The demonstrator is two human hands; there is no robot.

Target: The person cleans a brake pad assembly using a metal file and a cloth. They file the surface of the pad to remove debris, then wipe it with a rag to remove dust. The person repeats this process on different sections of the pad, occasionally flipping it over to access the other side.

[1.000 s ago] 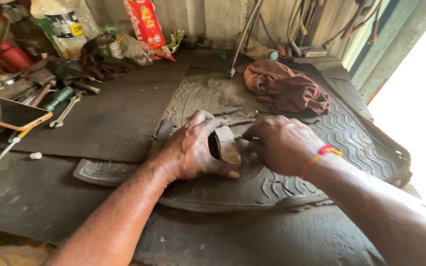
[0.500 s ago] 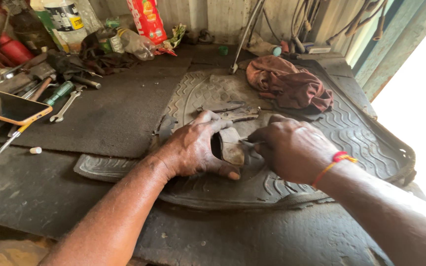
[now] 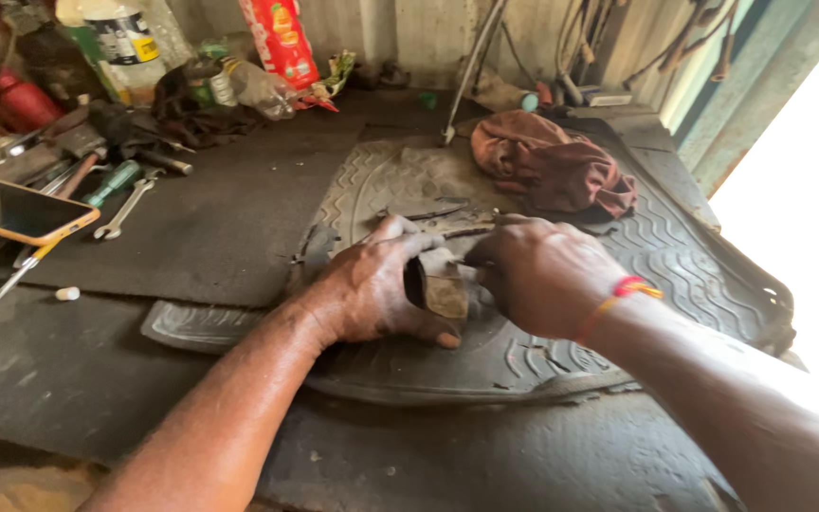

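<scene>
A small rusty brown metal part [image 3: 445, 289] stands on edge on a grey ribbed rubber mat [image 3: 675, 265]. My left hand [image 3: 372, 284] wraps around it from the left, thumb stretched along the mat below it. From the right, my right hand [image 3: 537, 270] closes against the same part, fingers curled on its far side; a red and yellow thread circles that wrist. What the right fingers pinch is hidden behind the hand. Thin dark metal pieces [image 3: 447, 220] lie on the mat just beyond the hands.
A reddish-brown rag [image 3: 552, 166] lies bunched at the mat's far end. At the left are a phone in an orange case [image 3: 16, 210], a spanner [image 3: 125, 209], screwdrivers and other tools. Bottles and a red packet [image 3: 282, 38] stand along the back wall.
My right hand has moved in closer to the metal part and now covers its right side. The view has shifted slightly; my left hand keeps its hold.
</scene>
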